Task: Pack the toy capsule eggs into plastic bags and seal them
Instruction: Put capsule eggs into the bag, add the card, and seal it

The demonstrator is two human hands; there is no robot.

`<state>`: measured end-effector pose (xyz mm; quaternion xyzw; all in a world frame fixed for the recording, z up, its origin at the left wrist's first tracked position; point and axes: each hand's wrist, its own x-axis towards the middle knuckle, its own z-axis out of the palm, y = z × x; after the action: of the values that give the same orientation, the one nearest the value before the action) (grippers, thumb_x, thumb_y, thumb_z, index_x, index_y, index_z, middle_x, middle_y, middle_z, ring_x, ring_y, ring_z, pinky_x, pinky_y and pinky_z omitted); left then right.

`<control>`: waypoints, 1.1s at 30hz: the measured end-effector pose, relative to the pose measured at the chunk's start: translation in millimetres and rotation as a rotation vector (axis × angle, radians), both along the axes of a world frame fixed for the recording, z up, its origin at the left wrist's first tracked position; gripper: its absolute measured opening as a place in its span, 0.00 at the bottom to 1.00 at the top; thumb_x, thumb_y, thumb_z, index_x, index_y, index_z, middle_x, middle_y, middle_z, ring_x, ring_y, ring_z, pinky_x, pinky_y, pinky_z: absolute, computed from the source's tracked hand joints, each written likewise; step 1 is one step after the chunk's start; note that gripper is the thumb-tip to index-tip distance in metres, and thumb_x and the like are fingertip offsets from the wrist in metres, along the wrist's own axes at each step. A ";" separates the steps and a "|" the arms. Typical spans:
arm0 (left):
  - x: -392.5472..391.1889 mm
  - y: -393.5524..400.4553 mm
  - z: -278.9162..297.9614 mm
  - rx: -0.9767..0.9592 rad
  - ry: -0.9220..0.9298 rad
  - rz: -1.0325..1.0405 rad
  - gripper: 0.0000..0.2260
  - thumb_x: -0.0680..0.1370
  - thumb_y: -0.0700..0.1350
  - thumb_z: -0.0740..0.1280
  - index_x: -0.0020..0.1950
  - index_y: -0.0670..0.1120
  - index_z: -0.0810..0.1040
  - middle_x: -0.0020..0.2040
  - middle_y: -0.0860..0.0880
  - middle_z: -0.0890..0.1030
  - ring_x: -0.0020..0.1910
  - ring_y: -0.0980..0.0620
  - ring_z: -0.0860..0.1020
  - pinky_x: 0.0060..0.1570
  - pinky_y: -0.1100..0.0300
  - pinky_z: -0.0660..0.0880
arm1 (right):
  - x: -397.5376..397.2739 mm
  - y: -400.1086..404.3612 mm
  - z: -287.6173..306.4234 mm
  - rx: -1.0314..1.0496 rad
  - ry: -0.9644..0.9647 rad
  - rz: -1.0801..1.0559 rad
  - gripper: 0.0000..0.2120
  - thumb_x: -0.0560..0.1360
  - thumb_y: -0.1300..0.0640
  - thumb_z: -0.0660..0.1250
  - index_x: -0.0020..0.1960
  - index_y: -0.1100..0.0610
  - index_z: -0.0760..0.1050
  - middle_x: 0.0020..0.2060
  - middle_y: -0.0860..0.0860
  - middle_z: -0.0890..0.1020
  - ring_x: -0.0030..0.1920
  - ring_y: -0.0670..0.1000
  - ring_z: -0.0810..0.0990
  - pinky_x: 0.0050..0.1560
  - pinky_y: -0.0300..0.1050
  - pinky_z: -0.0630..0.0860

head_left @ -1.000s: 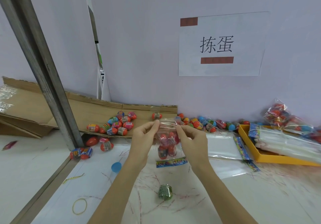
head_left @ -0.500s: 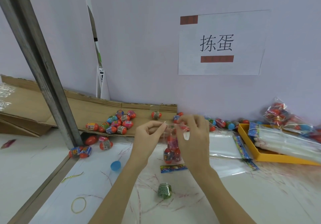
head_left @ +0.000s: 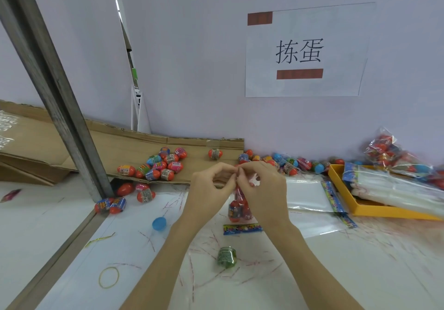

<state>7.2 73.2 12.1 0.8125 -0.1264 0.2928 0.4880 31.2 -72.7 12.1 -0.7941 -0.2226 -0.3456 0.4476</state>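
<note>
Pinched between the fingertips of the left hand [head_left: 211, 184] and the right hand [head_left: 262, 189] was the top of a bag [head_left: 239, 210], which hung above the table [head_left: 360, 261] with red eggs [head_left: 234, 210] inside. Loose eggs [head_left: 163, 165] were seen on the cardboard [head_left: 115, 148], left of the bag. Flat bags [head_left: 305, 194] were laid right of it.
</note>
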 end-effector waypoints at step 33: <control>0.8 4.3 1.7 0.169 -0.101 0.031 0.05 0.80 0.38 0.73 0.53 0.44 0.88 0.43 0.55 0.87 0.42 0.59 0.85 0.45 0.65 0.81 | 0.1 -2.1 -2.4 -0.009 0.138 0.045 0.01 0.77 0.59 0.74 0.48 0.55 0.83 0.40 0.45 0.84 0.43 0.47 0.80 0.50 0.51 0.77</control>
<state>7.9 77.5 13.8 0.8367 -0.1626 0.3293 0.4063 31.2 -74.8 9.8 -0.8129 -0.2107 -0.2787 0.4660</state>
